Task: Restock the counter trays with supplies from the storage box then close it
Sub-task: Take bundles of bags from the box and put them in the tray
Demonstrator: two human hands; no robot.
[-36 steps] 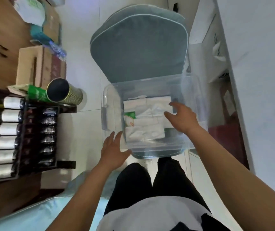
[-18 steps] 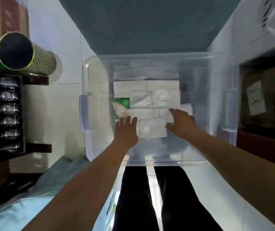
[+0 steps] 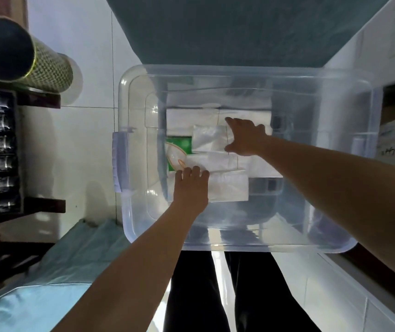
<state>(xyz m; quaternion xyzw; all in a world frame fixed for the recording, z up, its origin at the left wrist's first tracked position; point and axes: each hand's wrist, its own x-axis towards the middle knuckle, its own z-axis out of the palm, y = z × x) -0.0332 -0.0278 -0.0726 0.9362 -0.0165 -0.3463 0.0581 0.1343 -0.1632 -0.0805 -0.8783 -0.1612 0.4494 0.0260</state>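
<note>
Clear box [image 3: 368,164], lid off, standing on the floor just ahead of the person's legs. White packs [image 3: 227,185] lie flat on the box bottom, a green pack [image 3: 179,144] at their left edge.

Right hand [image 3: 246,137] deep in the box, over the middle of the packs. Fingers [image 3: 230,121] spread wide, thumb toward the near side, spanning the mid pack [image 3: 209,141]; touching or just above, cannot tell. Nothing gripped yet.

Left hand [image 3: 191,185] at the near-left corner of the packs, fingers loosely curled, tips at the edge of the near pack; holds nothing visible.

Mid pack's long axis runs left-right across the box, square to the right hand's span. It lies just left of the right palm, so the right hand is likely nearer for the first lift
</note>
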